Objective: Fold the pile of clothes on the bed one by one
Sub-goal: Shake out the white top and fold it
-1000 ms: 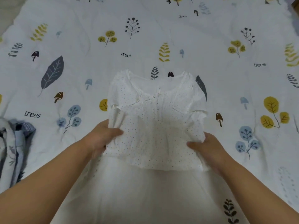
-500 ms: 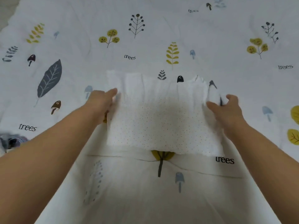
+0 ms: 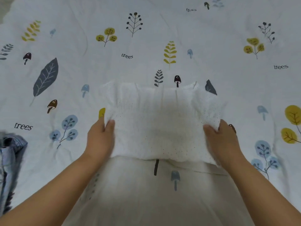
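A white garment with small dark dots (image 3: 159,124) lies folded into a wide rectangle on the bed in front of me. My left hand (image 3: 101,137) holds its left edge, thumb on top of the cloth and fingers under it. On the other side my right hand (image 3: 219,141) grips the right edge the same way, with cloth bunched over the thumb. A heap of blue and grey clothes (image 3: 9,163) sits at the left edge of the view, partly cut off.
The bed is covered with a white sheet (image 3: 146,46) printed with leaves, mushrooms and the word "trees". A fold in the sheet runs across just below the garment.
The garment's lower half was folded up over the top. Both hands then slid back from its far corners to the middle of its side edges.
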### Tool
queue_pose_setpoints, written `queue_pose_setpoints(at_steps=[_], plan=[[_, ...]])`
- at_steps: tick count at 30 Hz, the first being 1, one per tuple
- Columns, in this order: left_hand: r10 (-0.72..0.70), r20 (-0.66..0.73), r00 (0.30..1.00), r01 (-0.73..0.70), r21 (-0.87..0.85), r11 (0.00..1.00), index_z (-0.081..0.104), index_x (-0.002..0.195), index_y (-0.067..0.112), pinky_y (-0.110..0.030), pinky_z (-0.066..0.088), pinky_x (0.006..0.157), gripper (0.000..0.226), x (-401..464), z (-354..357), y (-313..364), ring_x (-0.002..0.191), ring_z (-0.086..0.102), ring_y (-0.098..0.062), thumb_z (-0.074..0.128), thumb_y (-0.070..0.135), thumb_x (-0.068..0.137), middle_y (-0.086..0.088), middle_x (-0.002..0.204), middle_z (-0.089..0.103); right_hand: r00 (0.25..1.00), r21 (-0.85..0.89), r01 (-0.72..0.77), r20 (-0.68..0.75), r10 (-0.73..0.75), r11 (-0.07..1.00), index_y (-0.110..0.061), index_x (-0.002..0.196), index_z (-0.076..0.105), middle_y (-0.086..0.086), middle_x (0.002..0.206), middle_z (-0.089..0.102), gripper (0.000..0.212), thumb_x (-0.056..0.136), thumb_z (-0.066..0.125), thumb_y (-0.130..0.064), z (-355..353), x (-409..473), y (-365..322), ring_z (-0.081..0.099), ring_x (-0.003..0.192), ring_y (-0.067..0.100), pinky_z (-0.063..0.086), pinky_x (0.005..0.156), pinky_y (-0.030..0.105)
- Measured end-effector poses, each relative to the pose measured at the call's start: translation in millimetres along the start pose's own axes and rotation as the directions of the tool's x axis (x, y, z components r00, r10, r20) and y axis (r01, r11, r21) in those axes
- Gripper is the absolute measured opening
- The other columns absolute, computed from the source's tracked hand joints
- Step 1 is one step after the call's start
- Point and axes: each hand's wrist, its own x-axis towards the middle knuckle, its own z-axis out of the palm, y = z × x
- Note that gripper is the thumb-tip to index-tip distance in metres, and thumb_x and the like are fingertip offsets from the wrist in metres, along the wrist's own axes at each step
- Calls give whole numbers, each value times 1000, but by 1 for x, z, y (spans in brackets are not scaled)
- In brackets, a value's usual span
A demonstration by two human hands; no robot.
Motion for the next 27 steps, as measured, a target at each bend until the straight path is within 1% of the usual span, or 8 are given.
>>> queue_pose_setpoints(at_steps=[4,9,12,15,18,20,23,27], plan=[[-68,134,989,50,135,990,49,68,17,-30,35,59,28,-48,-23,-29,62,45,-12,47,21,96,3,64,51,969,-223,-49,225,100,974,-26,84,49,-14,80,54,14,95,45,-34,-11,-38,25,47,73,0,35,67,25],[-91,-3,996,91,96,991,49,108,16,-29,38,75,30,-36,-27,-23,85,52,-18,62,32,87,1,92,55,994,-199,-106,11,110,974,-15,107,46,-2,91,55,39,87,55,-48,-6,-36,23,52,77,16,41,71,33],[-79,31,996,78,29,997,46,103,24,-27,35,78,26,-7,-19,-2,88,48,-13,63,33,86,9,89,51,995,-182,-67,-91,51,981,-9,125,47,3,110,56,42,89,57,-29,0,-17,10,53,102,24,42,84,35],[-50,71,996,56,-81,995,54,78,17,-20,41,63,12,13,-14,7,70,47,-14,59,17,90,2,75,52,996,-146,31,-81,-44,989,-6,93,56,-2,77,52,14,93,44,-11,1,-1,4,47,72,16,35,59,25],[-60,19,998,62,-291,955,51,70,19,-11,37,46,24,26,-19,9,49,42,-4,51,9,92,1,63,45,988,98,93,-133,-79,991,-8,75,52,-1,68,48,22,94,42,-11,-4,6,2,40,63,13,33,55,25],[-115,26,993,117,-367,923,52,72,19,-20,41,54,24,31,-20,5,56,46,-9,49,9,93,-2,66,49,986,192,66,-166,-34,979,-8,81,55,-1,72,51,20,96,41,-13,-5,10,2,43,65,13,36,57,24],[-199,-124,972,183,-132,974,50,93,16,-31,42,71,5,28,-15,-5,76,52,-19,48,12,93,-5,88,55,969,72,-16,-246,33,997,-11,110,55,6,99,60,21,97,39,-12,3,15,6,52,92,22,42,76,32],[397,-244,885,-305,341,889,43,126,3,-39,35,94,40,6,1,2,114,46,-32,48,8,87,-20,125,50,909,-401,173,-287,-303,899,-9,145,27,14,150,29,54,94,41,-21,27,-4,4,21,140,30,16,112,48]])
